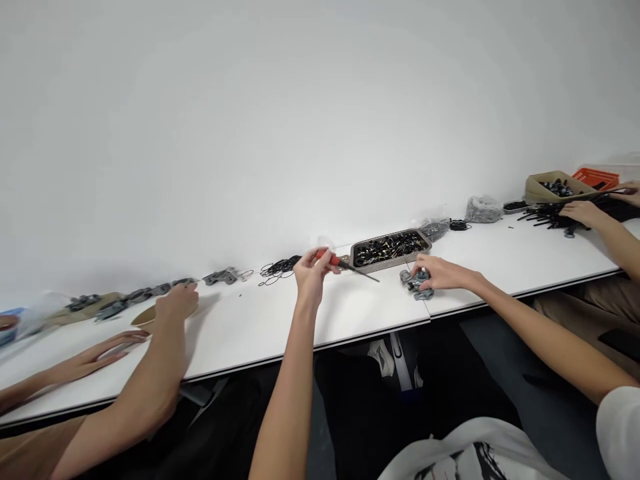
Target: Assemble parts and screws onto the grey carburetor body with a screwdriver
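Note:
My left hand (311, 272) is raised above the white table (260, 333) and pinches a screwdriver (345, 265) by its red handle, the thin shaft pointing right towards a metal tray (356, 251). My right hand (443, 273) rests on a small grey metal part (416, 283) lying near the table's front edge, just in front of the tray. The tray holds several small black and brass pieces. A loose heap of black rubber rings (279, 269) lies behind my left hand.
On the left, another person's two hands (175, 303) reach by a row of grey parts (145, 293) and a tan bowl. On the right, a second person's hand (583, 212) touches black pieces near a tan box (543, 190), an orange crate (595, 177) and plastic bags (483, 210).

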`<control>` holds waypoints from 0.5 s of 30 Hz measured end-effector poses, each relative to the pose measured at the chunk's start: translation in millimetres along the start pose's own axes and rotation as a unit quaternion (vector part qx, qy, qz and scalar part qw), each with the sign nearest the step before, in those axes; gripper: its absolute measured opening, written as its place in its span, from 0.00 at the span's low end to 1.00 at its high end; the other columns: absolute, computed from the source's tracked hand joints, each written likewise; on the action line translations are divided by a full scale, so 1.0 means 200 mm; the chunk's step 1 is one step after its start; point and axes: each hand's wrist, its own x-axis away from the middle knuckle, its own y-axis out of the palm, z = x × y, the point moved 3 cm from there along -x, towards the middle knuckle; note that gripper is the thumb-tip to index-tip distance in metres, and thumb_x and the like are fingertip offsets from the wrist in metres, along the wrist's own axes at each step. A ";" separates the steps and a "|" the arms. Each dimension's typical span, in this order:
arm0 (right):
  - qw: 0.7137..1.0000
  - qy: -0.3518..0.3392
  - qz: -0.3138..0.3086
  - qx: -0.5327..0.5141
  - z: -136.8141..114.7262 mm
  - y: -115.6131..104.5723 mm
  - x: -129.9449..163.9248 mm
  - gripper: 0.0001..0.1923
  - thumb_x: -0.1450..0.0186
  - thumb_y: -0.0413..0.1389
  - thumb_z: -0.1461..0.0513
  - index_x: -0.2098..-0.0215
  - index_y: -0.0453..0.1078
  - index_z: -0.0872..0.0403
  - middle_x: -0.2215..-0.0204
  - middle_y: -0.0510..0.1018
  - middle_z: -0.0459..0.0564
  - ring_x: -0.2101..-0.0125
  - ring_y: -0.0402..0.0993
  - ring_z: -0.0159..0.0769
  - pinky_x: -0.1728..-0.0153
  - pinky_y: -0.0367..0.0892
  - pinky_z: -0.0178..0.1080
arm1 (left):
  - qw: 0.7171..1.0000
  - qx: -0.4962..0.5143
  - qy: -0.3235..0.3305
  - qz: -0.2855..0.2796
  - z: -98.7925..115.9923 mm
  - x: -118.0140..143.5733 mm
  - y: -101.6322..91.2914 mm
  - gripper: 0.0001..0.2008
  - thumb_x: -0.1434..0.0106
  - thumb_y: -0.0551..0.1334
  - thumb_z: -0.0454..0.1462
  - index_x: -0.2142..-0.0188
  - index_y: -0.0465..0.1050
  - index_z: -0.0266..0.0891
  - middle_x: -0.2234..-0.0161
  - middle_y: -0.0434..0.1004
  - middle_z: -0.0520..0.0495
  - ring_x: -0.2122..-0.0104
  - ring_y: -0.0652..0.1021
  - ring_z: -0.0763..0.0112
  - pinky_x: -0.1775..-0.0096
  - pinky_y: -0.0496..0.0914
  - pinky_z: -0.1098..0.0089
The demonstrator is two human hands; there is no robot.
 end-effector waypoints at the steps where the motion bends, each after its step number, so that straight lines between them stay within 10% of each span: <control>1: 1.000 0.008 0.005 0.003 0.05 -0.04 0.03 0.17 0.40 0.61 0.54 0.55 0.72 0.52 0.51 0.72 0.57 0.53 0.72 0.50 0.56 0.66 0.48 | 1.000 -0.018 -0.020 0.003 -0.05 0.02 -0.04 0.22 0.53 0.75 0.44 0.63 0.74 0.33 0.73 0.79 0.47 0.81 0.75 0.73 0.73 0.74 0.68; 15: 0.978 0.103 0.141 0.114 0.94 -0.73 0.50 0.12 0.50 0.68 0.57 0.76 0.69 0.50 0.68 0.72 0.61 0.64 0.72 0.55 0.59 0.63 0.56 | 0.988 -0.042 -0.144 0.046 -0.46 0.24 -0.22 0.22 0.57 0.74 0.45 0.67 0.74 0.34 0.72 0.81 0.43 0.82 0.76 0.70 0.74 0.73 0.68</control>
